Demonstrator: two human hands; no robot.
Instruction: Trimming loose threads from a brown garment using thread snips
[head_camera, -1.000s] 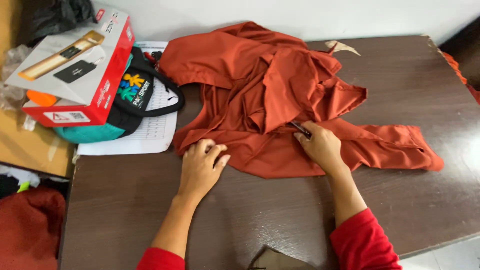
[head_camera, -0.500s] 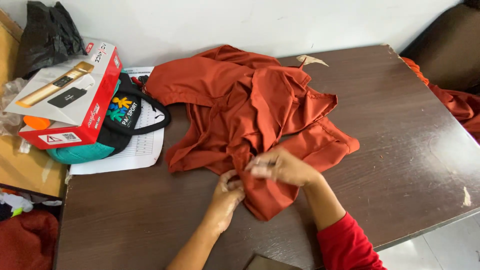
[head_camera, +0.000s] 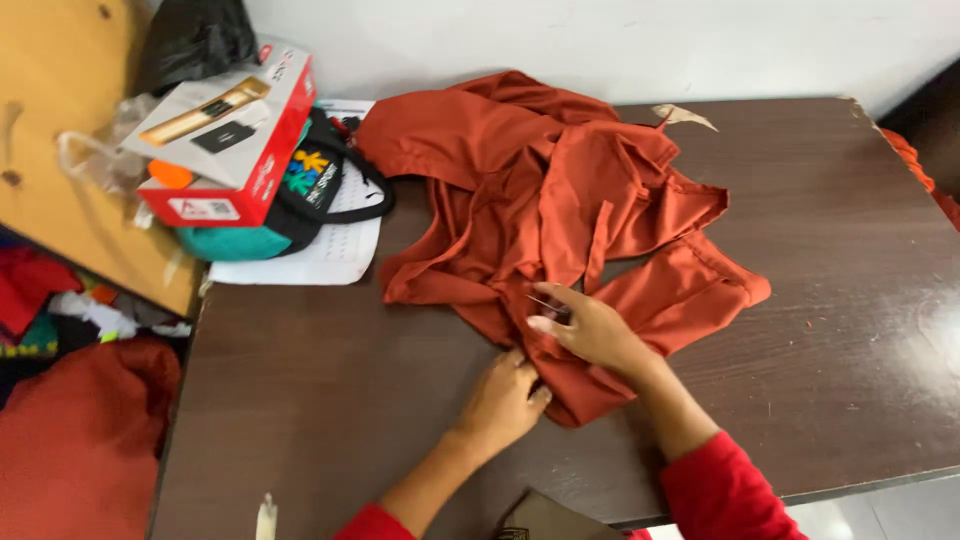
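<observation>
Two hands on a rust-orange garment

The left hand presses flat, fingers loosely curled, on the garment at its near edge; the right hand pinches a fold (sleeves red), cloth sprawling across the dark table toward a red-and-white box.

We see a dark brown wooden table pushed against a plain white wall, a yellowish wooden board at its left, light glaring on the tabletop.

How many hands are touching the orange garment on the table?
2: the left hand presses the orange garment at its near edge; the right hand rests on the cloth just beyond it.
</observation>
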